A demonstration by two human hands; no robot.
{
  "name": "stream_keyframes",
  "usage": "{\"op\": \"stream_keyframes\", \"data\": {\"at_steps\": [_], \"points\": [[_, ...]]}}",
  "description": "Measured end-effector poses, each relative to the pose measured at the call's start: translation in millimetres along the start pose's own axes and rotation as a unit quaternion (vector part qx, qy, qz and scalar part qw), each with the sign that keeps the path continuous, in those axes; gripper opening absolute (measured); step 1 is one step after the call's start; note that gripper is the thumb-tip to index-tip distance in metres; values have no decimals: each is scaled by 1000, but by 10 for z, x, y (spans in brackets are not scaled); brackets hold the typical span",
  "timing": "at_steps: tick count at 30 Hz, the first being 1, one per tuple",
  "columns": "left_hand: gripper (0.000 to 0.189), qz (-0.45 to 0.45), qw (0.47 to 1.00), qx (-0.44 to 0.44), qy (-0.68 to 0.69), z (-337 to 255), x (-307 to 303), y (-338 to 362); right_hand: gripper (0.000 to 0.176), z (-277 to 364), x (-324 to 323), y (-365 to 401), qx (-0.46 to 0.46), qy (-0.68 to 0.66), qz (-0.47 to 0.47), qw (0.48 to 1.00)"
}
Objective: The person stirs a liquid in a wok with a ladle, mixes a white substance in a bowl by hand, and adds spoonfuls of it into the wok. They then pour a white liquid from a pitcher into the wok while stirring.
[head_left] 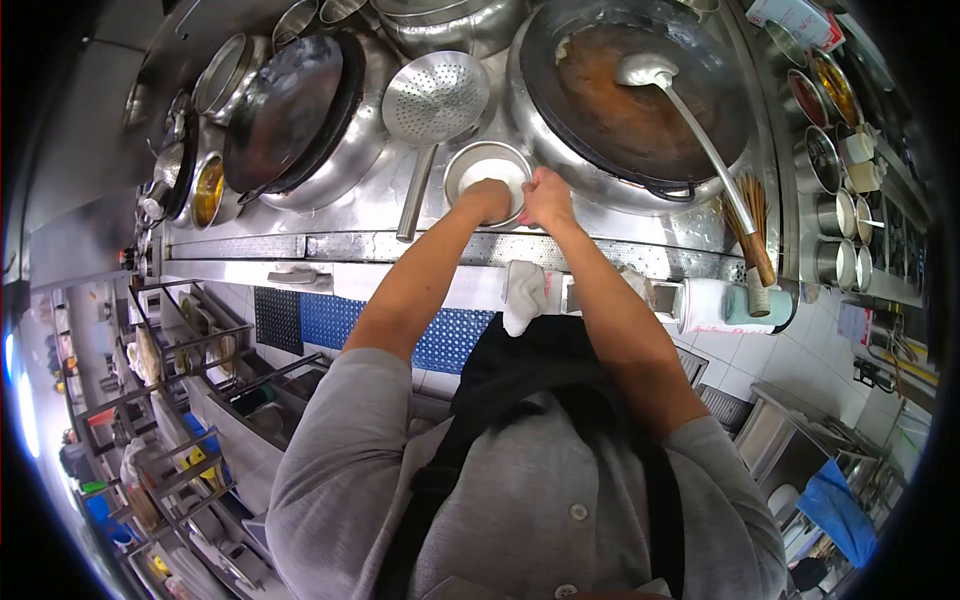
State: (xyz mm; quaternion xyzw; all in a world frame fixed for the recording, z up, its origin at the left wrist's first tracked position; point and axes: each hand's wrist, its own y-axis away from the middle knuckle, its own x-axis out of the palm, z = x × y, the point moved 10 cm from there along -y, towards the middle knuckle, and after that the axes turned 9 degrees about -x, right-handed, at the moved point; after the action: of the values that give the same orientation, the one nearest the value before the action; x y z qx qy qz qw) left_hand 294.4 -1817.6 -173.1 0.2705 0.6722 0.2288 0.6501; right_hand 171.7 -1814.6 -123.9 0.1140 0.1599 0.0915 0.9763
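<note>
Steel bowl (487,152) opens upward, axis upright, right hand (547,200) pinching its rim, left hand (487,201) inside, its grip I cannot tell.

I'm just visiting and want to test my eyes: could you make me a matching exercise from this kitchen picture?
Things:
1. Left hand
2. Ladle
3. Perforated strainer
4. Right hand

Places:
A. Between the left-hand wok and the right-hand wok
B. At the right side of the small metal pot's rim
C. Scoop end inside the right-hand wok
D. Down inside the small metal pot

Right pairs: 1-D, 2-C, 3-A, 4-B.
</note>
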Motion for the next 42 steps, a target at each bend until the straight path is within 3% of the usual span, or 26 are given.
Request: {"op": "stream_keyframes", "data": {"at_steps": [6, 8, 9, 12, 14, 16, 19, 20, 23, 24, 27, 30, 33, 37, 38, 41, 42], "points": [[31, -68, 979, 23, 193, -123, -80, -249, 19, -13, 9, -39, 3, 5, 17, 1000], [31, -163, 968, 41, 186, -114, -232, -238, 19, -7, 4, -36, 0, 1, 21, 1000], [31, -209, 960, 50, 182, -130, -321, -198, 19, -1, -2, -26, 9, -9, 23, 1000], [33, -239, 964, 107, 42, -226, -489, 0, 19, 32, -30, 35, 25, -32, 27, 999], [31, -317, 947, 48, -8, -102, -516, 195, 19, 56, -31, 42, 18, -37, 27, 999], [34, -322, 945, 2, -66, 17, -467, 278, 19, 63, -24, 16, 5, -15, 30, 999], [31, -52, 997, -31, -39, 159, -100, 85, 18, 49, -27, 57, 26, -27, 25, 999], [28, 13, 999, 9, -28, 94, 27, 41, 18, 34, -22, 39, 24, -19, 24, 999], [26, 60, 994, 91, -28, -45, 341, -167, 17, -62, 9, -102, -27, 42, 15, 999], [28, 45, 995, 46, 77, -48, 189, -77, 17, -68, 9, -133, -51, 69, 11, 996], [26, -70, 979, 97, 164, -141, 23, -147, 19, -75, 0, -153, -54, 73, 13, 996], [25, -181, 981, 66, 27, -153, -300, 64, 19, 44, -45, 30, 29, -25, 23, 999], [26, -42, 996, -35, -68, 61, -257, 96, 19, 56, -43, 50, 30, -40, 24, 998], [29, 10, 999, 5, -49, -31, -125, 237, 19, -21, -16, -16, 23, 19, 37, 999], [28, 64, 998, -19, 8, -29, -4, 169, 19, -120, 18, -86, 3, 30, 31, 999], [27, 15, 993, 38, 115, -113, 107, -41, 19, -110, 11, -90, -14, 42, 19, 999], [26, -49, 985, 66, 153, -156, 28, -77, 19, -83, 3, -54, -9, 27, 21, 999]]}}
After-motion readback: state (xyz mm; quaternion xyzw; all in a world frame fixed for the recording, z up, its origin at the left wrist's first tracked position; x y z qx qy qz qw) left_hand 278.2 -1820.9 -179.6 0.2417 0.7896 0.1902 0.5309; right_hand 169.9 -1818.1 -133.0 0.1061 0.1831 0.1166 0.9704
